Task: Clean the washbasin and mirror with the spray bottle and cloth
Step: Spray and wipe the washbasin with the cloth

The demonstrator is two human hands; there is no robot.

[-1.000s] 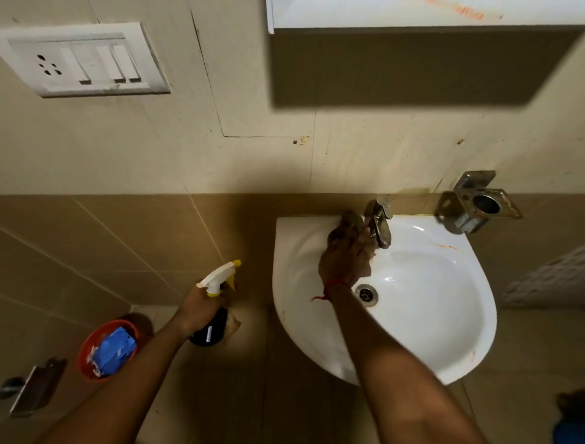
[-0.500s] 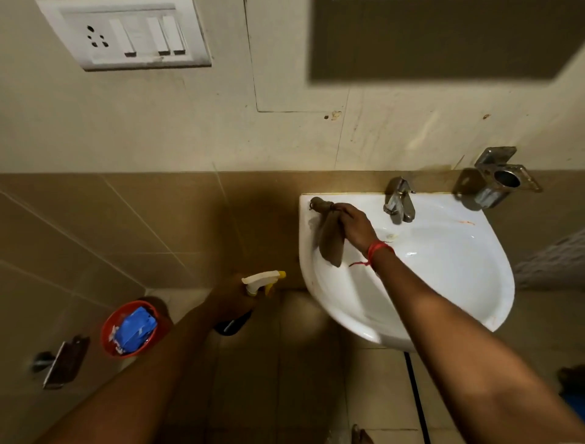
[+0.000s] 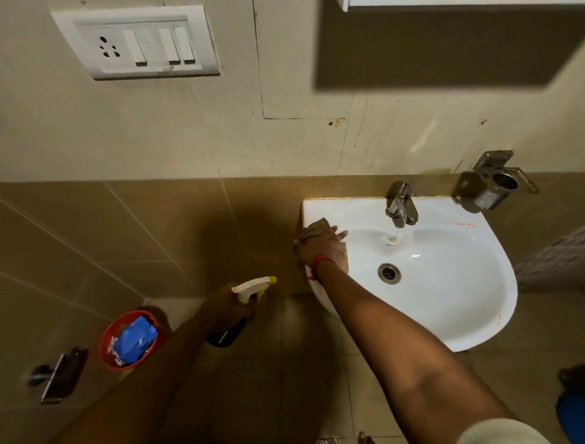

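The white washbasin (image 3: pixel 459 301) hangs on the wall at the right, with a metal tap (image 3: pixel 400 204) at its back and a drain (image 3: pixel 389 273) in the bowl. My right hand (image 3: pixel 323 248) presses a brown cloth (image 3: pixel 315 229) flat onto the basin's left rim. My left hand (image 3: pixel 226 309) hangs low, left of the basin, gripping a dark spray bottle (image 3: pixel 250 290) with a white and yellow trigger head. Only the mirror's bottom edge (image 3: pixel 459 3) shows at the top of the view.
A metal cup holder (image 3: pixel 497 187) is fixed to the wall right of the tap. A white switch panel (image 3: pixel 139 44) sits at upper left. A red bucket (image 3: pixel 109 351) with a blue packet stands on the floor, beside a metal wall fitting (image 3: pixel 60 377).
My right hand has slid the cloth from beside the tap to the basin's back left corner, then forward along the left rim. The left hand with the bottle has stayed low.
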